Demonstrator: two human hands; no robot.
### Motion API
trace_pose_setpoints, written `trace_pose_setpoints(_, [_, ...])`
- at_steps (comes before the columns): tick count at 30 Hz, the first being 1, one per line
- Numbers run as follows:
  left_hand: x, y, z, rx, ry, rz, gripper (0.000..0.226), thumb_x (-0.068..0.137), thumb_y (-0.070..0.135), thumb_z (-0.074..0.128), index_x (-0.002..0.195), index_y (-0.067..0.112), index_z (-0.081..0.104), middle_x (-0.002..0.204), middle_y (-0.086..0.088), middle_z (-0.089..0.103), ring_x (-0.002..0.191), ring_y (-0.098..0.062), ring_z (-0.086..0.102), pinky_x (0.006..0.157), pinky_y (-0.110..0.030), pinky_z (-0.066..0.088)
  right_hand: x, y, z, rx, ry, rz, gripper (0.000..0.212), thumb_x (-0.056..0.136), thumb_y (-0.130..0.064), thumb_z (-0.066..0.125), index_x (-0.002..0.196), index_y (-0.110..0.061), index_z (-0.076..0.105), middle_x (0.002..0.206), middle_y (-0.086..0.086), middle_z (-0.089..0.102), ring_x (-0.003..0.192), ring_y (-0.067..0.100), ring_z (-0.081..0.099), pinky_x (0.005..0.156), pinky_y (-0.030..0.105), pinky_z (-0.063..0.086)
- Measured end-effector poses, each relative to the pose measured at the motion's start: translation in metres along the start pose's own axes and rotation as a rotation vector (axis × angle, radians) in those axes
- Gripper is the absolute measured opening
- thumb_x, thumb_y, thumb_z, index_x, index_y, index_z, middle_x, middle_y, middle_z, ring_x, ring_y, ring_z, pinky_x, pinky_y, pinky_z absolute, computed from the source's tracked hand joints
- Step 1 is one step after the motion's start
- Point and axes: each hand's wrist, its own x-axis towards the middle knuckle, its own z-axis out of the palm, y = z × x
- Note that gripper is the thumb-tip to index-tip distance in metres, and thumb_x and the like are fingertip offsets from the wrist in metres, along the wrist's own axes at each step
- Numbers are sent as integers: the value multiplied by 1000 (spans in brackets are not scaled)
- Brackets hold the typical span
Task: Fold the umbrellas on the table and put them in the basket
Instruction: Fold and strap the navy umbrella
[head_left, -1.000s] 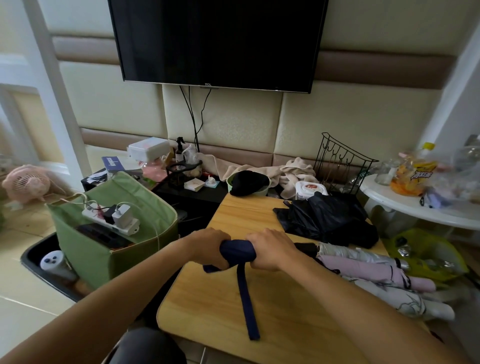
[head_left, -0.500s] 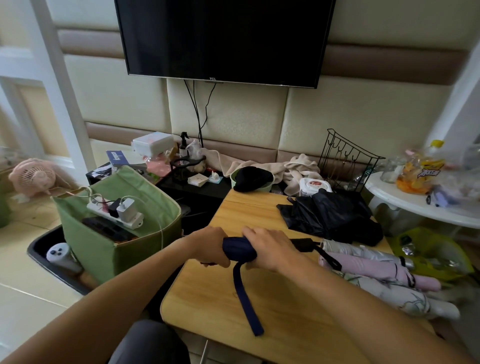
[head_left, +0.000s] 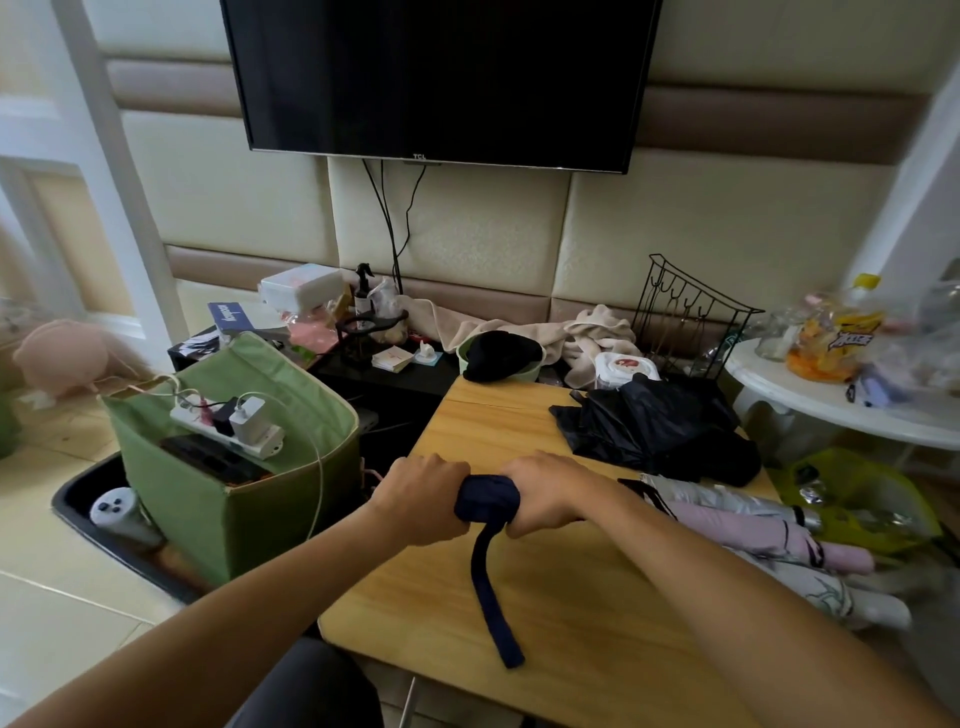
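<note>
A rolled navy umbrella (head_left: 487, 499) lies across the near middle of the wooden table (head_left: 571, 623). My left hand (head_left: 423, 499) grips its left end and my right hand (head_left: 545, 493) grips its right part. Its navy strap (head_left: 491, 592) trails loose toward me over the tabletop. A black umbrella (head_left: 654, 426) lies crumpled and unfolded at the table's far right. Several folded umbrellas, silver (head_left: 722, 493), pink (head_left: 763, 530) and white patterned (head_left: 826, 597), lie along the right edge. The green fabric basket (head_left: 208, 493) stands on the floor left of the table.
A white power strip with chargers (head_left: 228, 423) and a black device sit in the green basket, which stands in a black tray (head_left: 78, 499). A wire rack (head_left: 691, 317), towels and a green bowl crowd the far edge. A white round table (head_left: 841, 395) with snacks stands right.
My hands have stayed on the navy umbrella, and the strap's hanging end has swung a little to the right. The view shifted slightly.
</note>
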Motion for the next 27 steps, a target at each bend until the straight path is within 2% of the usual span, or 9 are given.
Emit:
trace_pose_setpoints(3, [-1,-1,1,-111,-75,-70,28,78,46,66,98,27,63,87,7,66,80,-18,65,74,-33,56,4,1,5,-48,66,-37,31,71,-43,80,89,-33,56,84,-7,63,76,18,61,57,30,39])
trace_pose_setpoints(5, [-1,-3,2,-239,-152,-151,28,74,44,71,91,23,64,83,6,67,75,-18,65,70,-33,57,7,4,10,-87,161,-45,33,73,-46,78,90,-34,53,90,-8,59,85,19,58,69,33,42])
trace_pose_setpoints(8, [-3,-9,10,-601,-227,-325,27,75,33,76,92,14,67,79,-2,71,65,-20,68,62,-33,59,12,13,22,-23,395,-56,53,76,-40,76,123,-31,53,133,-1,46,125,24,41,111,41,36])
trace_pose_setpoints(10, [-5,-11,14,-776,-214,-425,24,77,27,76,92,10,66,73,-4,67,54,-17,60,51,-29,52,16,11,25,256,576,39,80,78,-21,76,147,-25,36,155,6,23,144,27,23,121,40,27])
trace_pose_setpoints(13, [-6,-12,18,-948,-209,-535,27,80,23,75,99,8,62,70,-4,59,49,-15,51,47,-26,42,20,-3,21,789,641,336,66,87,-11,66,144,-16,34,151,9,31,135,29,40,111,41,40])
trace_pose_setpoints(16, [-4,-11,21,-1041,-207,-583,32,81,21,74,106,7,60,72,-4,57,48,-15,48,47,-27,39,17,-15,16,1307,175,424,42,97,-46,59,131,-20,54,137,10,61,111,29,68,97,43,49])
trace_pose_setpoints(19, [-2,-6,22,-1039,-172,-614,30,79,22,73,103,9,61,71,-4,56,47,-16,48,46,-26,38,17,-16,13,1337,-12,360,51,93,-66,60,118,-23,69,107,6,78,80,24,72,76,34,55])
trace_pose_setpoints(22, [-1,-2,22,-1059,-129,-672,29,79,22,72,100,8,59,69,-3,55,45,-16,46,44,-24,36,20,-9,9,1349,40,375,47,91,-48,76,113,-7,70,82,5,74,47,12,43,56,25,45])
trace_pose_setpoints(27, [0,-4,24,-1201,-78,-759,18,82,15,70,84,9,53,64,-4,49,44,-17,41,47,-25,33,18,9,12,1224,120,302,28,95,-28,75,104,-1,71,63,-3,57,44,8,40,52,23,42])
